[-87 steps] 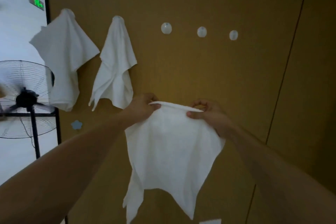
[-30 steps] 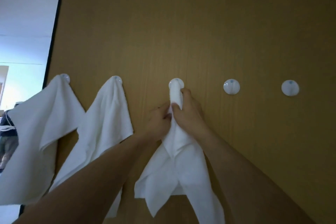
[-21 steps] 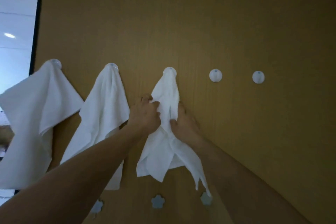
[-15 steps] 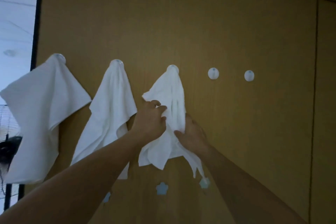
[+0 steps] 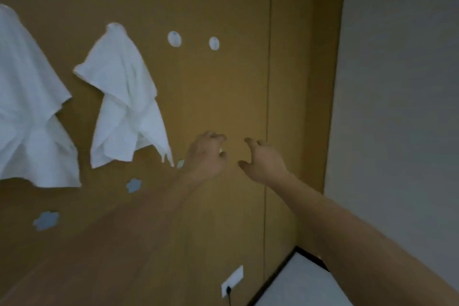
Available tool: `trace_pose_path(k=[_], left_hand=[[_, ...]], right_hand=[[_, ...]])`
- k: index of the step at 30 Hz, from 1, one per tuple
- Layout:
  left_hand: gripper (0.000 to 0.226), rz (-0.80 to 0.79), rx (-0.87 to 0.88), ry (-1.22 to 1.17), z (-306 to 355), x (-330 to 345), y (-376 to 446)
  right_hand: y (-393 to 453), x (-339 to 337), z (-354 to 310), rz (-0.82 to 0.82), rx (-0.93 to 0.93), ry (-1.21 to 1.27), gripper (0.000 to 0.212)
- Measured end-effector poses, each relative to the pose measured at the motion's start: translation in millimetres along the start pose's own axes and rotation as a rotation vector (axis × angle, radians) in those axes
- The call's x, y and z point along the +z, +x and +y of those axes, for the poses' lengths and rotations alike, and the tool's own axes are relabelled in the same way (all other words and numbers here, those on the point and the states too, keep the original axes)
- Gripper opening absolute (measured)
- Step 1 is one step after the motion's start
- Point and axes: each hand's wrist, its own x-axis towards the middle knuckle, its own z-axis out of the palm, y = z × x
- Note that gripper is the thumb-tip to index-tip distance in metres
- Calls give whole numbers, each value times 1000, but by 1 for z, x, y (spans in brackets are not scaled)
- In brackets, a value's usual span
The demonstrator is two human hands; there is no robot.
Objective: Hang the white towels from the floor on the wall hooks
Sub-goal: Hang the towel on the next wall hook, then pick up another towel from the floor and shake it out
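Below the bare hooks, left hand [image 5: 207, 156] and right hand [image 5: 263, 160] have let go, fingers loosely curled, seemingly empty (blurred). Leftward, the third towel [image 5: 124, 107] now hangs; two wall hooks [image 5: 174, 38] remain free.

Hanging on the wall [image 5: 223, 107]: 2 towels at left, one [image 5: 27, 117] at the edge, another [image 5: 124, 107] beside it. Sitting right of them, 2 bare hooks [image 5: 174, 39] [image 5: 214, 43]. Lying lower right, an outlet [image 5: 232, 281].
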Motion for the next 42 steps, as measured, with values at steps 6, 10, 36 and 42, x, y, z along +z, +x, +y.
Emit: trace_pose_path(k=[6,10,36,42], left_hand=[[49,-146,216,-148,186,86,-30],[47,-266,377,-302,330,146,-71],[48,-1080,1686,-503,1095,318,-563],[52,-1277,1812,-400,1203,358,-612]], right_hand=[[-131,-66,161,3,297,-128,72],[-249,-123,271,4,492,-213,69],[-985,-355,562,138,2057,-217,56],[-1053,-372,618,186,2308,-63,57]])
